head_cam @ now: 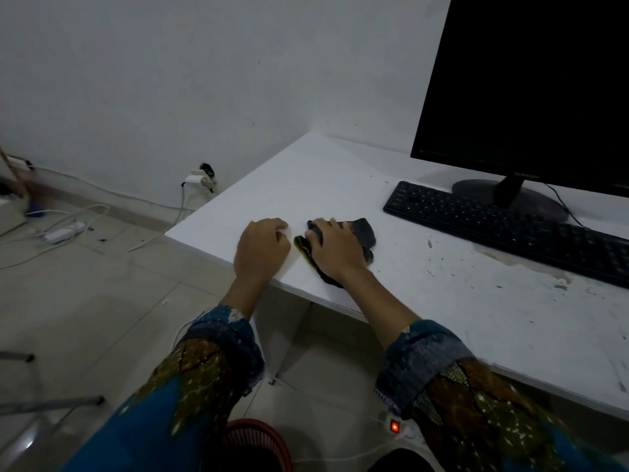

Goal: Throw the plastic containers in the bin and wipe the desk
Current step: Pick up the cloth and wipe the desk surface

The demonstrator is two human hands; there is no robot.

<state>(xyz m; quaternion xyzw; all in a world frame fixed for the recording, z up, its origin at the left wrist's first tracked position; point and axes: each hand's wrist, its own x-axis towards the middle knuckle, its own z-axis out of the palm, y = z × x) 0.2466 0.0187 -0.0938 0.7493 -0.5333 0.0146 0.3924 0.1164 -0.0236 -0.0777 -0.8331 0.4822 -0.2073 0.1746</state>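
A dark folded cloth (pixel 363 233) lies on the white desk (pixel 306 185) near its front left edge. My right hand (pixel 335 248) presses flat on top of the cloth. Beside it, my left hand (pixel 261 248) rests on the desk with its fingers curled under, apparently on something small and white that I cannot make out. A red mesh bin (pixel 258 444) stands on the floor below, between my sleeves. No plastic container is in sight. To the right of the cloth the desk surface shows dust and smears (pixel 476 277).
A black keyboard (pixel 510 229) and a black monitor (pixel 531 90) stand on the desk's right part. A power strip with a lit red switch (pixel 394 426) lies on the floor. Cables and a wall socket (pixel 200 178) are at the left, with metal chair legs (pixel 51 403) nearer.
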